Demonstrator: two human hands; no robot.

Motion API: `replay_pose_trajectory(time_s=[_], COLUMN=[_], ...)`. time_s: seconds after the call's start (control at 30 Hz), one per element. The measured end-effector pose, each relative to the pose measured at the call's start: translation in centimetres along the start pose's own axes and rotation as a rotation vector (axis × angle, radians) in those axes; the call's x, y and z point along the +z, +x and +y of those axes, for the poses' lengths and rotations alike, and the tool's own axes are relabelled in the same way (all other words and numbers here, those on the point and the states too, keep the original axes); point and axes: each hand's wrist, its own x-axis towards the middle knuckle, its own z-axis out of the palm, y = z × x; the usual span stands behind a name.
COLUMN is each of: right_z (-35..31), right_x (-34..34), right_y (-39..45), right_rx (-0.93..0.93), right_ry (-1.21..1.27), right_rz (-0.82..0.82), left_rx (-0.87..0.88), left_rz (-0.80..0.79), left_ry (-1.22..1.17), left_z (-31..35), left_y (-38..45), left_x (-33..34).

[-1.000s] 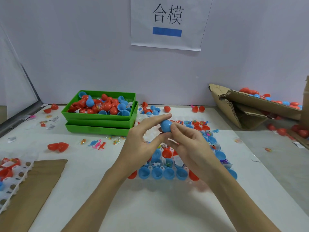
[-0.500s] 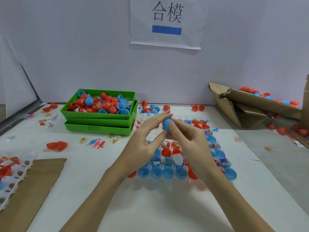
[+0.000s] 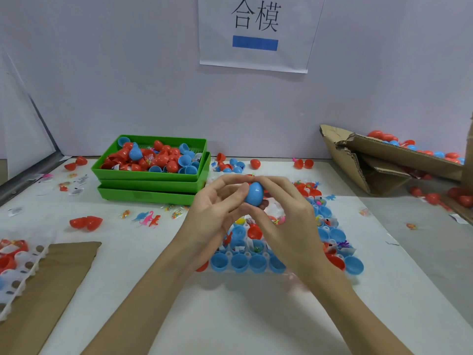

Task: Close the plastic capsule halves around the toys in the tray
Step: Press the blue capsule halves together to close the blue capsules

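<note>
Both our left hand and right hand pinch the blue capsule between curled fingertips above the tray, its long axis roughly upright.

Clutter around the work area on a white table

A paper sign with two black characters and a blue bar hangs on the pale wall. Below it to the left, stacked green bins hold loose red and blue shells. A torn cardboard box lies tipped at the right, more red and blue pieces along its top edge. A flat brown cardboard sheet lies at the near left, with small printed labels scattered beyond it.
</note>
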Motion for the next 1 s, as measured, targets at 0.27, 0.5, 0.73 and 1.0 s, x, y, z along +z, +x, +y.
replay_pose_trajectory(time_s=[0.27,0.5,0.73,1.0], right_z=[-0.2,0.2,-0.6,-0.8], right_x=[-0.5,-0.5,-0.6,-1.1], right_y=[0.1,0.3,0.1,0.2], right_rx=[0.046,-0.042,-0.030,-0.002], right_ry=[-0.005,-0.119,0.058,0.069], right_rz=[-0.062,-0.024,0.006,-0.034], left_rx=[-0.041,-0.089,-0.144,-0.072], left_rz=[0.053,0.065,-0.065,-0.018], left_ry=[-0.095,-0.057,-0.214,-0.290], left_z=[-0.6,-0.4,-0.1,-1.0], left_y=[0.0,0.0,-0.1,-0.1], left_x=[0.3,0.0,0.3,1.4])
